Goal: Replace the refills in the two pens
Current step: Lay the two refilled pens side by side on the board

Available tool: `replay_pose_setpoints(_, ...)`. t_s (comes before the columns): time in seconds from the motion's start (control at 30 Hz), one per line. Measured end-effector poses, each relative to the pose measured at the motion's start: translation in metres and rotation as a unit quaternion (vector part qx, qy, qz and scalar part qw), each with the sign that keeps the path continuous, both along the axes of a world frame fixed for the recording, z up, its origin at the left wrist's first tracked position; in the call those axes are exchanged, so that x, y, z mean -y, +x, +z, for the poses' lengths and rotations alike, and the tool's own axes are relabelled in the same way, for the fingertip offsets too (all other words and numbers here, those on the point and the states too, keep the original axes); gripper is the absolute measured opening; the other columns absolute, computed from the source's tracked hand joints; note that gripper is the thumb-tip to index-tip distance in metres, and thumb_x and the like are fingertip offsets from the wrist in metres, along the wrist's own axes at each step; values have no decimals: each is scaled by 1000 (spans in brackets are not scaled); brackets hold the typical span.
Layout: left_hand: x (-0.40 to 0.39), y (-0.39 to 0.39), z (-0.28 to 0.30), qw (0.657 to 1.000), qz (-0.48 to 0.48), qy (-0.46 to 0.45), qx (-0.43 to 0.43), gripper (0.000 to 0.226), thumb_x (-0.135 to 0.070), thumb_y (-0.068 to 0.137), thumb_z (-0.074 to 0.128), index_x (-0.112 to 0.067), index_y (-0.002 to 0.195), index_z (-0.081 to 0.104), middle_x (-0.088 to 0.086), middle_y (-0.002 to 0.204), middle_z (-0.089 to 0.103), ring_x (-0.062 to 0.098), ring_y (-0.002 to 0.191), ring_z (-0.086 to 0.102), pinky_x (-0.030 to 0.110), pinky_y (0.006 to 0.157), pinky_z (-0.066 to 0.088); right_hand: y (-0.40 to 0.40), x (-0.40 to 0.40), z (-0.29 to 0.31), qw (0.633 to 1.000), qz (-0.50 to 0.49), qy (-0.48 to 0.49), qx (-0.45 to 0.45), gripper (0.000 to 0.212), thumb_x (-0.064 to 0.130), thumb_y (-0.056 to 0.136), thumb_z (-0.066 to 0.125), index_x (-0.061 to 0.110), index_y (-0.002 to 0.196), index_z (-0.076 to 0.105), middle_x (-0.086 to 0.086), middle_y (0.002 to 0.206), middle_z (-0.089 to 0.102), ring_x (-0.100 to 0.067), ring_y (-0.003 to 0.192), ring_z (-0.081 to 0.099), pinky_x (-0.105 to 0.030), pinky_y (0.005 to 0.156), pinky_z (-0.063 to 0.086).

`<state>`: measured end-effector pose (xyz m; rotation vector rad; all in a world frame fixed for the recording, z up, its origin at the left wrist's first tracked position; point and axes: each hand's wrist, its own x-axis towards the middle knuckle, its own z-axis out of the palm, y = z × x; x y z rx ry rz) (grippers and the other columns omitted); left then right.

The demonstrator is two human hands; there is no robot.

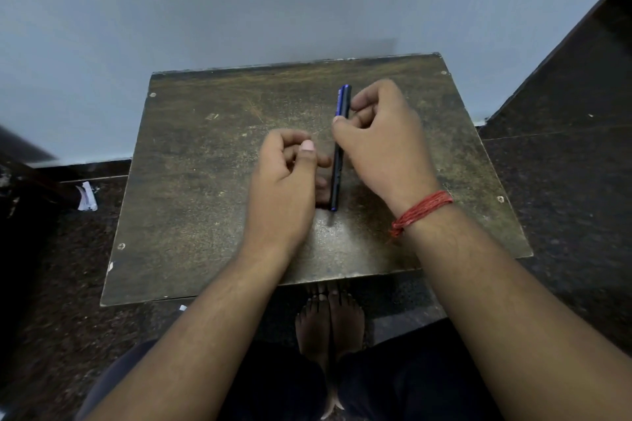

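A dark pen (pixel 338 167) with blue trim is held above a small worn wooden table (pixel 191 181), running from far to near. At its far end a blue strip lies beside the black barrel; I cannot tell whether that is a second pen. My right hand (pixel 383 133) pinches the pen's upper half between thumb and fingers. My left hand (pixel 280 188) is curled just left of the pen, with its fingertips against the lower half. A thin tip pokes out at the near end.
The table stands against a pale wall on a dark speckled floor. A crumpled scrap of paper (pixel 87 196) lies on the floor to the left. My bare feet (pixel 328 318) show under the table's near edge. A dark raised ledge (pixel 581 79) runs along the right.
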<state>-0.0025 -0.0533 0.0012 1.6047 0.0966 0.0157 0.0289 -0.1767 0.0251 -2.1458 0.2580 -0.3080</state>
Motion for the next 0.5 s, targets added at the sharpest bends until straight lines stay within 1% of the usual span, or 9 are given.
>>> replay_pose_setpoints(0.07, -4, 2, -2, 995, 26, 77, 64, 9, -24, 99, 51, -27, 107, 55, -2, 98, 66, 12, 86, 66, 37, 70, 60, 1, 11, 0, 997, 5, -81, -10, 22, 28, 81, 66, 21, 97, 53, 7, 76, 63, -11, 71, 61, -31, 63, 50)
replay_pose_setpoints(0.13, -7, 2, -2, 975, 37, 173, 130, 19, -25, 97, 53, -20, 115, 55, -1, 110, 61, 7, 100, 60, 31, 84, 55, 2, 17, -2, 986, 21, -164, -31, 23, 29, 83, 64, 20, 99, 51, 5, 82, 62, -19, 76, 60, -34, 63, 48)
replay_pose_setpoints(0.17, -8, 3, -1, 964, 39, 213, 154, 24, -24, 96, 53, -16, 118, 55, -1, 114, 60, 7, 105, 58, 28, 89, 51, 3, 18, -4, 977, 24, -207, -34, 23, 29, 84, 64, 19, 101, 51, 4, 82, 60, -22, 79, 58, -34, 63, 45)
replay_pose_setpoints(0.23, -12, 3, 1, 940, 41, 286, 183, 31, -21, 95, 55, -11, 124, 55, 1, 123, 57, 14, 116, 53, 27, 98, 43, 3, 16, -7, 960, 16, -277, -30, 23, 31, 86, 63, 18, 102, 53, 6, 75, 50, -23, 81, 51, -33, 62, 37)
replay_pose_setpoints(0.27, -15, 4, 1, 929, 39, 320, 183, 35, -20, 94, 56, -9, 127, 54, 3, 129, 56, 17, 123, 49, 28, 103, 38, 3, 14, -8, 954, 13, -298, -29, 22, 31, 86, 63, 18, 101, 53, 7, 72, 46, -23, 82, 50, -33, 62, 35)
replay_pose_setpoints(0.3, -17, 6, 1, 920, 34, 350, 173, 39, -20, 94, 56, -9, 132, 52, 5, 136, 54, 21, 131, 43, 32, 109, 33, 4, 12, -8, 950, 15, -311, -32, 21, 30, 87, 62, 17, 101, 53, 6, 73, 48, -24, 85, 51, -34, 63, 36)
replay_pose_setpoints(0.37, -20, 8, 1, 903, 19, 405, 139, 50, -23, 95, 55, -10, 142, 43, 7, 151, 42, 24, 144, 27, 46, 119, 20, 5, 11, -10, 945, 29, -321, -46, 19, 29, 89, 61, 15, 100, 53, -2, 85, 62, -27, 95, 55, -38, 68, 45)
replay_pose_setpoints(0.43, -21, 9, -2, 885, 6, 451, 120, 60, -29, 95, 53, -12, 150, 34, 7, 161, 29, 25, 150, 12, 53, 121, 9, 6, 10, -10, 943, 33, -326, -50, 19, 28, 90, 61, 14, 101, 54, -6, 91, 66, -29, 100, 57, -41, 75, 49)
replay_pose_setpoints(0.5, -22, 9, -4, 870, -6, 480, 117, 66, -35, 95, 51, -14, 154, 26, 7, 164, 20, 26, 152, 4, 55, 121, 3, 5, 10, -10, 944, 33, -325, -45, 21, 30, 92, 62, 14, 102, 54, -6, 91, 66, -28, 101, 57, -41, 76, 49)
